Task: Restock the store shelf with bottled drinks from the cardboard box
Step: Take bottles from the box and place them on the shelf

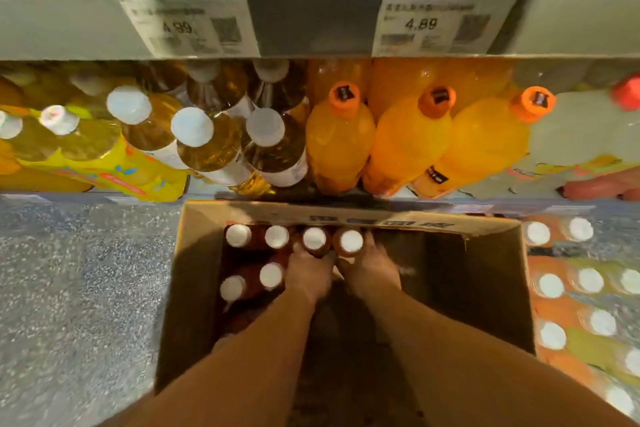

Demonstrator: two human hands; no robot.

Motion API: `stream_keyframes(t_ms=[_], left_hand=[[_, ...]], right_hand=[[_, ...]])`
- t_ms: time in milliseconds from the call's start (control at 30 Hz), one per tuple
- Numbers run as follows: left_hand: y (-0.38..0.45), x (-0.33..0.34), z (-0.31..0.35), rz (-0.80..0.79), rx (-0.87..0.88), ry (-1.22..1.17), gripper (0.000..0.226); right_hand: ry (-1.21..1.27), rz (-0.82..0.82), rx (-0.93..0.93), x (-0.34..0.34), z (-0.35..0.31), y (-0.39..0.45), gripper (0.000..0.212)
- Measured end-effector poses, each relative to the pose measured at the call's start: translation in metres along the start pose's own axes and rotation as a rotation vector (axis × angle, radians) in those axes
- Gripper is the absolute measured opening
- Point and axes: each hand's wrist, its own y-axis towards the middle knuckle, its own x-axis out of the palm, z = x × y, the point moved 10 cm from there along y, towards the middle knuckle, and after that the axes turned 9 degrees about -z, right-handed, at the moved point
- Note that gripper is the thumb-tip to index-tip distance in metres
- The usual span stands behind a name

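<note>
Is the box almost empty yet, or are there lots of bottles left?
Partly done: the brown cardboard box is bare on its right side. Left hand and right hand each grip a white-capped brown bottle. Four more wait.

Cardboard box (194, 288) open on floor below shelf (311, 28). Six white-capped dark amber bottles (239, 236) upright in box's far left part: four along far wall, two nearer. Right part of box bare. Shelf holds orange bottles (339, 142).

Head view, steeply down, close.
</note>
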Motion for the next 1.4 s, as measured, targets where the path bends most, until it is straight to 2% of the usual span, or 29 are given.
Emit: stream_keyframes(t_ms=[67, 233, 300, 367, 533, 633, 733, 800, 867, 933, 1033, 1200, 1267, 1400], left_hand=[[0.010, 0.000, -0.004, 0.030, 0.013, 0.028, 0.078], [0.015, 0.000, -0.001, 0.081, -0.019, 0.111, 0.051], [0.005, -0.002, 0.007, 0.079, 0.005, 0.024, 0.043], [-0.011, -0.008, 0.018, 0.124, 0.049, 0.006, 0.041], [-0.064, -0.017, 0.054, 0.087, 0.203, 0.050, 0.030], [-0.110, -0.030, 0.068, 0.074, 0.281, 0.036, 0.021], [-0.155, -0.050, 0.083, 0.135, 0.299, 0.091, 0.027], [-0.184, -0.061, 0.098, 0.163, 0.334, 0.188, 0.024], [-0.218, -0.071, 0.120, 0.182, 0.419, 0.278, 0.030], [-0.269, -0.081, 0.139, 0.177, 0.485, 0.241, 0.033], [-0.354, -0.101, 0.174, 0.282, 0.606, 0.309, 0.025], [-0.477, -0.134, 0.221, 0.392, 0.816, 0.306, 0.033], [-0.525, -0.143, 0.235, 0.414, 0.883, 0.301, 0.030], [-0.601, -0.161, 0.260, 0.493, 0.985, 0.307, 0.030]], right_hand=[[0.038, 0.011, -0.024, 0.002, -0.003, 0.012, 0.063], [0.111, 0.040, -0.040, -0.004, -0.006, 0.018, 0.040], [0.107, 0.060, -0.077, -0.012, -0.010, 0.007, 0.032], [0.057, 0.086, -0.096, -0.024, -0.013, -0.008, 0.033], [-0.158, 0.104, -0.157, -0.050, -0.029, -0.064, 0.033], [-0.112, 0.183, -0.211, -0.067, -0.036, -0.110, 0.033], [-0.043, 0.203, -0.272, -0.081, -0.038, -0.144, 0.038], [-0.024, 0.237, -0.346, -0.103, -0.056, -0.193, 0.041], [-0.043, 0.288, -0.416, -0.133, -0.078, -0.258, 0.029], [-0.076, 0.336, -0.468, -0.154, -0.090, -0.310, 0.027], [-0.113, 0.497, -0.509, -0.187, -0.101, -0.388, 0.030], [-0.082, 0.680, -0.606, -0.225, -0.112, -0.506, 0.040], [-0.077, 0.753, -0.629, -0.238, -0.115, -0.547, 0.045], [-0.076, 0.825, -0.704, -0.259, -0.124, -0.618, 0.049]])
